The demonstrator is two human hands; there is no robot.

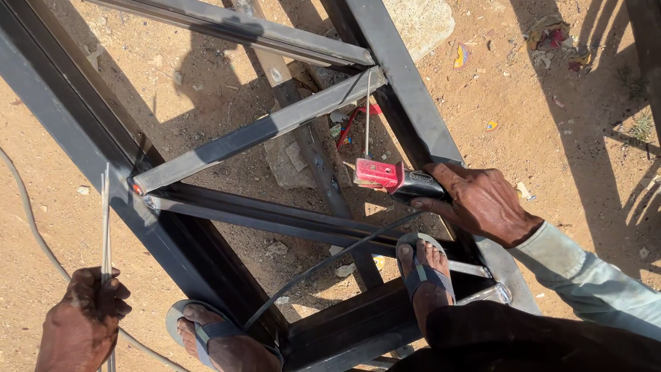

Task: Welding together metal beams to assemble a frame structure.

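Sunlit sandy ground strewn with litter scraps, crossed by long shadows.

My right hand grips a red-headed electrode holder; its rod points up at a diagonal bar of the black steel frame. My left hand clutches spare rods upright. Both sandalled feet stand on the frame over sandy ground.

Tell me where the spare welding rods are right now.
In the head view, the spare welding rods stand upright at lower left, gripped in the left hand, just left of the black steel frame.
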